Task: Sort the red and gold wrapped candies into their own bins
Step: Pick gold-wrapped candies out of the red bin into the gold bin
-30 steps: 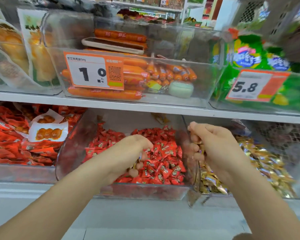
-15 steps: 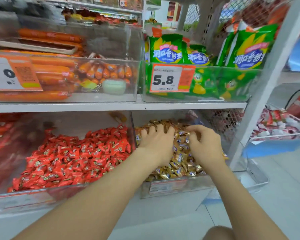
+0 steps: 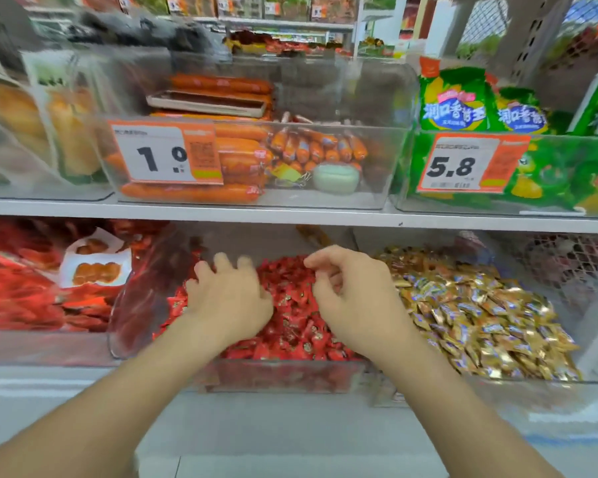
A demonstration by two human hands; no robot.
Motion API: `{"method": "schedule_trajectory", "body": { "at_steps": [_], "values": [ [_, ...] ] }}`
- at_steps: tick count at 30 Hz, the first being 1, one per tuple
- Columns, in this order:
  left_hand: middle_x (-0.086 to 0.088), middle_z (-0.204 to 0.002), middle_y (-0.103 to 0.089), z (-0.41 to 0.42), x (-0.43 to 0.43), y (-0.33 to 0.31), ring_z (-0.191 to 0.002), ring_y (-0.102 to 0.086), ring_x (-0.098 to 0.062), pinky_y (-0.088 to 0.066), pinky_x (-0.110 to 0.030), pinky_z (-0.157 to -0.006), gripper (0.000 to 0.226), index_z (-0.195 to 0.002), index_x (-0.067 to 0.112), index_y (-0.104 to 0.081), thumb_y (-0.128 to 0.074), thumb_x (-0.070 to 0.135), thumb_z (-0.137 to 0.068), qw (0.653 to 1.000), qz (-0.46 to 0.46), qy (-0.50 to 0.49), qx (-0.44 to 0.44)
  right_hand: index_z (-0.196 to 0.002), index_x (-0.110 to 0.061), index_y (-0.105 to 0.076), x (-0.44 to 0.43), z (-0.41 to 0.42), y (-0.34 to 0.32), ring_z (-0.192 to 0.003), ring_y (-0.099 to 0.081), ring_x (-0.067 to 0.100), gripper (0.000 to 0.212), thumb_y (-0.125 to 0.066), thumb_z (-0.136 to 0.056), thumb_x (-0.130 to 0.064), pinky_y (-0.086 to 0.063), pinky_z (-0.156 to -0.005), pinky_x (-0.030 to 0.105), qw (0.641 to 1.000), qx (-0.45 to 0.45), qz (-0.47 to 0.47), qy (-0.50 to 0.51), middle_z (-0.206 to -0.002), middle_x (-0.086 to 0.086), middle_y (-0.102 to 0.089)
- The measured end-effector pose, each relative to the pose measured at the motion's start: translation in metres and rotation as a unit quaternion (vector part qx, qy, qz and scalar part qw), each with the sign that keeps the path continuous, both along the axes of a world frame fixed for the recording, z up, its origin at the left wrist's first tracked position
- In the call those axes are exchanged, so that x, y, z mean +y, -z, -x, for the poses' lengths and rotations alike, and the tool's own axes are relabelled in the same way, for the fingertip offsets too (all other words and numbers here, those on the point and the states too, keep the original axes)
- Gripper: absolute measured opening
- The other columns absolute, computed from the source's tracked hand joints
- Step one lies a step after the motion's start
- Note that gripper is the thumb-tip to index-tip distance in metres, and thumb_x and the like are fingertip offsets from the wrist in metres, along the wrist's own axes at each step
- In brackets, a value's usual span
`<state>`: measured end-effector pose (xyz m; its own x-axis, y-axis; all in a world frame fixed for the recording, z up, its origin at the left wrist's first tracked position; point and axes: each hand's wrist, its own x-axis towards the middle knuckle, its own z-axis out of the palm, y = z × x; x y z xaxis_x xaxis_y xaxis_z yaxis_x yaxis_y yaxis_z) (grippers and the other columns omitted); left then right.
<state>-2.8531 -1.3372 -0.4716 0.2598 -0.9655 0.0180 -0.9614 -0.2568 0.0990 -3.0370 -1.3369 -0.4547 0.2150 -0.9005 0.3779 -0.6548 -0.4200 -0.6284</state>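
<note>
The shelf (image 3: 290, 215) carried two clear bins side by side: the red bin (image 3: 283, 377) in the middle and the gold bin (image 3: 497, 391) to its right. Red candies (image 3: 290, 322) filled the first and gold candies (image 3: 480, 315) the second. No stray colour showed plainly in either heap, though blur hid much. The left hand (image 3: 228, 298) lay spread and released on the red heap. The right hand (image 3: 356, 298) hovered curled above the same heap; whether it grasped a candy I could not tell. Raking the top layer gently would probably best expose any gold wrapper, before pinching out that one alone.
</note>
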Motion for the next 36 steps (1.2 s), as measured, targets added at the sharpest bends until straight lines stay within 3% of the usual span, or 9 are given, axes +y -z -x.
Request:
{"method": "schedule_trajectory", "body": {
  "at_steps": [5, 10, 13, 16, 19, 21, 24, 28, 36],
  "values": [
    [-0.026, -0.15, -0.034, -0.072, -0.035, 0.045, -0.14, -0.034, -0.044, -0.038, -0.052, -0.115, 0.078, -0.153, 0.005, -0.029, -0.051, 0.057, -0.099, 0.986, -0.151, -0.067, 0.032, -0.143, -0.024, -0.052, -0.034, -0.049, 0.027, -0.133, -0.045, 0.041, 0.049, -0.052, -0.101, -0.049, -0.042, -0.109, 0.051, 0.943, 0.285, -0.167, 0.038, -0.142, 0.015, -0.046],
    [-0.021, -0.164, -0.018, -0.07, -0.056, 0.055, -0.152, -0.014, -0.042, -0.029, -0.056, -0.116, 0.1, -0.162, 0.016, -0.017, -0.052, 0.074, -0.088, 0.979, -0.175, -0.068, 0.077, -0.165, -0.036, -0.016, -0.072, -0.063, 0.043, -0.156, -0.009, 0.046, 0.089, -0.056, -0.092, -0.068, -0.023, -0.123, 0.058, 0.911, 0.301, -0.279, 0.044, -0.173, 0.011, -0.01],
    [-0.017, -0.166, -0.02, -0.048, -0.056, 0.058, -0.153, -0.015, -0.041, -0.027, -0.057, -0.118, 0.081, -0.157, 0.02, -0.029, -0.05, 0.064, -0.092, 0.977, -0.179, -0.004, 0.115, -0.163, -0.04, -0.01, -0.09, -0.068, 0.044, -0.155, -0.013, 0.047, 0.113, -0.069, -0.07, -0.069, -0.028, -0.122, 0.057, 0.896, 0.306, -0.315, 0.058, -0.17, 0.014, -0.016],
    [-0.019, -0.155, -0.041, -0.027, -0.058, 0.064, -0.144, -0.034, -0.04, -0.034, -0.055, -0.116, 0.057, -0.142, 0.017, -0.04, -0.041, 0.05, -0.095, 0.957, -0.201, 0.095, 0.187, -0.138, -0.032, -0.048, -0.12, -0.07, 0.068, -0.137, -0.051, 0.04, 0.083, -0.056, -0.06, -0.058, -0.047, -0.11, 0.053, 0.911, 0.304, -0.276, 0.039, -0.14, 0.012, -0.059],
    [-0.015, -0.159, -0.04, -0.022, -0.057, 0.06, -0.145, -0.039, -0.034, -0.034, -0.051, -0.118, 0.075, -0.153, 0.019, -0.03, -0.038, 0.057, -0.089, 0.937, -0.213, 0.149, 0.233, -0.111, -0.022, -0.067, -0.103, -0.077, 0.036, -0.113, -0.068, 0.032, 0.031, -0.058, -0.082, -0.031, -0.056, -0.094, 0.039, 0.937, 0.26, -0.232, 0.001, -0.116, 0.005, -0.071],
    [-0.013, -0.163, -0.036, -0.027, -0.057, 0.054, -0.146, -0.04, -0.031, -0.035, -0.042, -0.12, 0.075, -0.162, 0.023, -0.023, -0.04, 0.055, -0.097, 0.921, -0.229, 0.159, 0.272, -0.129, -0.017, -0.067, -0.098, -0.075, 0.025, -0.119, -0.065, 0.029, 0.037, -0.062, -0.092, -0.016, -0.053, -0.094, 0.031, 0.929, 0.252, -0.27, 0.002, -0.129, 0.007, -0.069],
    [-0.015, -0.144, -0.054, -0.042, -0.059, 0.048, -0.128, -0.054, -0.032, -0.047, -0.044, -0.109, 0.059, -0.141, 0.024, -0.056, -0.037, 0.048, -0.091, 0.948, -0.118, 0.089, 0.281, -0.131, -0.027, -0.067, -0.096, -0.073, 0.018, -0.11, -0.064, 0.024, 0.047, -0.068, -0.084, -0.023, -0.05, -0.087, 0.026, 0.92, 0.243, -0.308, 0.019, -0.128, 0.002, -0.069],
    [-0.017, -0.137, -0.048, -0.076, -0.063, 0.049, -0.132, -0.04, -0.039, -0.047, -0.052, -0.105, 0.037, -0.128, 0.009, -0.055, -0.055, 0.028, -0.096, 0.996, -0.057, -0.007, 0.075, -0.121, -0.034, -0.065, -0.096, -0.084, 0.024, -0.122, -0.057, 0.033, 0.057, -0.058, -0.065, -0.045, -0.047, -0.104, 0.045, 0.912, 0.287, -0.285, 0.065, -0.126, 0.0, -0.065],
    [-0.016, -0.162, -0.027, -0.102, -0.089, 0.069, -0.141, -0.042, -0.041, -0.047, -0.046, -0.111, 0.082, -0.161, 0.016, -0.025, -0.061, -0.002, -0.089, 0.993, -0.094, 0.014, 0.072, -0.112, -0.028, -0.071, -0.097, -0.102, 0.041, -0.114, -0.062, 0.034, 0.05, -0.052, -0.073, -0.052, -0.056, -0.096, 0.043, 0.953, 0.233, -0.175, 0.081, -0.115, 0.001, -0.069]
  ]
}}
